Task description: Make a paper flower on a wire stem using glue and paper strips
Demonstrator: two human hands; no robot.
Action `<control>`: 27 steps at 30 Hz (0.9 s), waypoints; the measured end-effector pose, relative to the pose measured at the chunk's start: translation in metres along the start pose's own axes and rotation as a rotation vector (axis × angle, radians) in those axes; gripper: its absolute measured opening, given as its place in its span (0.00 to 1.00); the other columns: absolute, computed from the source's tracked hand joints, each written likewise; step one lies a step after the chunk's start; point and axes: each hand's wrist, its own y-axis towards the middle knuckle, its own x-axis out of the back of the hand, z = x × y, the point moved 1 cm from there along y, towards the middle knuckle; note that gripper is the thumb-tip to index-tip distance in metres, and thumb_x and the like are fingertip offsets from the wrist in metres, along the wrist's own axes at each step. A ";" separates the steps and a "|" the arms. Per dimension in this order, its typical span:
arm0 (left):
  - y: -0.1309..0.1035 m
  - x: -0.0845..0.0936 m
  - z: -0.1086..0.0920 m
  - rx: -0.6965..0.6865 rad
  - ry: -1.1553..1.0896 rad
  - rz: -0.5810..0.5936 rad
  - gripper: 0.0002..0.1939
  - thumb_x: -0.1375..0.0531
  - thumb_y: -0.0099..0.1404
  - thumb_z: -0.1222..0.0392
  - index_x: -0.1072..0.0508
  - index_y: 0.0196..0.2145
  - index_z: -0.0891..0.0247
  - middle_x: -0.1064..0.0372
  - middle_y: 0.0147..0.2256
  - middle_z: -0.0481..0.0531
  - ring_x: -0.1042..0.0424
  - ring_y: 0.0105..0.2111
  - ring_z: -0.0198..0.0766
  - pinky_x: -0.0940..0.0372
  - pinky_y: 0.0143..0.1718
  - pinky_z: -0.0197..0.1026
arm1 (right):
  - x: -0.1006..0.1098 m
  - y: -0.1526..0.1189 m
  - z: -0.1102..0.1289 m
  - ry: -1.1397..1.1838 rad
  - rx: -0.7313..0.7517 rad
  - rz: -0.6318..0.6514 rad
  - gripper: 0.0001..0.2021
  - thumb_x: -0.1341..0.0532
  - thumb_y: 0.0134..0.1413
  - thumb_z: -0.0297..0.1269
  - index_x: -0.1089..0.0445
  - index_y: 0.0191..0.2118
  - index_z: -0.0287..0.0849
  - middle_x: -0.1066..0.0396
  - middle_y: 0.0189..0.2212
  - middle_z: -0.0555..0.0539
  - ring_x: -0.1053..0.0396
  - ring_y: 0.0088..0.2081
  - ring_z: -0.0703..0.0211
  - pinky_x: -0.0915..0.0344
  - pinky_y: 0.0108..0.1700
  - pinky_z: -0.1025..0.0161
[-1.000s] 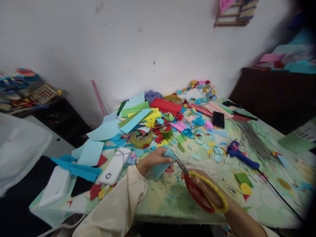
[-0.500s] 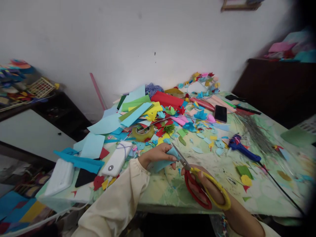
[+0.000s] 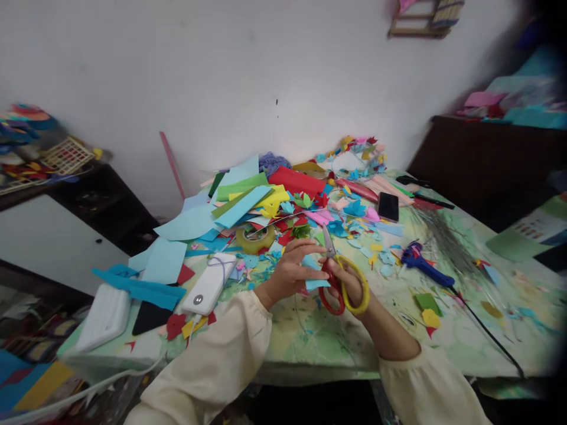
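Power bank: a white power bank (image 3: pixel 208 291) lies left of the hands, a round dark mark on its face; the mark is too small to read.
Left hand: the left hand (image 3: pixel 292 270) comes in from a cream sleeve, wrist bent, fingers closed on a light blue paper piece (image 3: pixel 316 283).
Paper piece: held just above the table (image 3: pixel 319 342), between both hands, touching the scissors.
Right hand: the right hand (image 3: pixel 351 285) is clamped in the handles of the scissors (image 3: pixel 337 277), red and yellow loops, blades pointing up and away.
Phone: a dark phone (image 3: pixel 388 206) lies further right, screen blank.
Glue gun: a blue glue gun (image 3: pixel 423 264) lies near it, no label legible.
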 end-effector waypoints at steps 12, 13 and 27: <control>-0.007 -0.006 0.007 0.053 0.124 0.074 0.13 0.42 0.58 0.67 0.23 0.34 0.48 0.38 0.52 0.48 0.45 0.54 0.42 0.47 0.53 0.49 | 0.002 0.038 -0.005 -0.162 0.302 -0.081 0.17 0.35 0.35 0.39 0.35 0.36 0.42 0.39 0.21 0.55 0.41 0.21 0.65 0.42 0.21 0.67; -0.008 -0.007 0.008 0.116 0.091 0.082 0.16 0.43 0.58 0.69 0.24 0.38 0.49 0.40 0.54 0.49 0.45 0.55 0.43 0.47 0.54 0.51 | 0.008 0.041 -0.007 -0.221 0.353 -0.142 0.19 0.35 0.36 0.39 0.35 0.38 0.42 0.40 0.21 0.56 0.42 0.21 0.66 0.43 0.22 0.67; -0.026 -0.046 0.023 1.143 -0.892 -0.049 0.17 0.39 0.53 0.48 0.34 0.25 0.67 0.40 0.21 0.45 0.41 0.20 0.29 0.46 0.24 0.34 | 0.013 0.032 0.001 -0.594 0.473 -0.281 0.15 0.39 0.41 0.38 0.37 0.39 0.44 0.47 0.18 0.57 0.46 0.21 0.64 0.45 0.24 0.65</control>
